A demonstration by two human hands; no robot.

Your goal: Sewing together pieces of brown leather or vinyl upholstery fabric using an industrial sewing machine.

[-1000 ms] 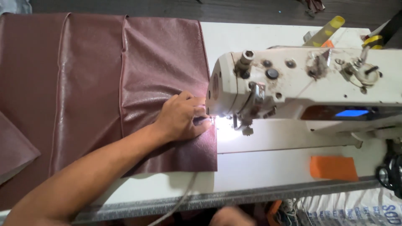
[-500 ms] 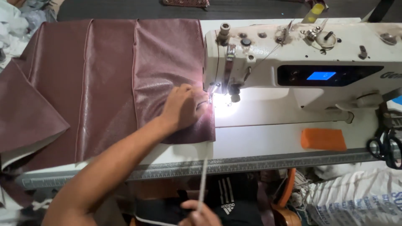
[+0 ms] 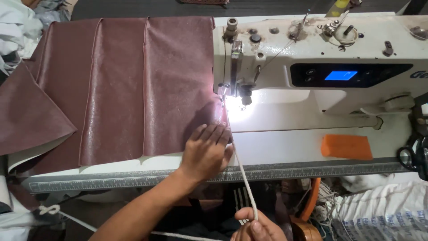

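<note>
Two hands work one seam at a white sewing machine [image 3: 312, 58] that stands on a pale worktop [image 3: 285, 149]. Spread over the worktop's left half lies the maroon leatherette sheet [image 3: 133, 85], creased in long panels, its near right corner reaching under the lit needle [image 3: 223, 96]. It looks pliable but with some body, heavier than plain cloth and likely slick on its glossy face, so flat pressure close to the seam seems a surer hold than a pinch. The left hand [image 3: 206, 151] does just that: palm down on the corner, fingers [image 3: 214, 134] laid together and pointing at the needle. An orange block [image 3: 347, 147] sits apart on the right. Thinnest is the white cord [image 3: 243, 174], soft and limp, running from the needle down off the front edge. The right hand [image 3: 258, 227], low in the view, pinches it between thumb and fingers; it probably needs light tension to stay straight.
</note>
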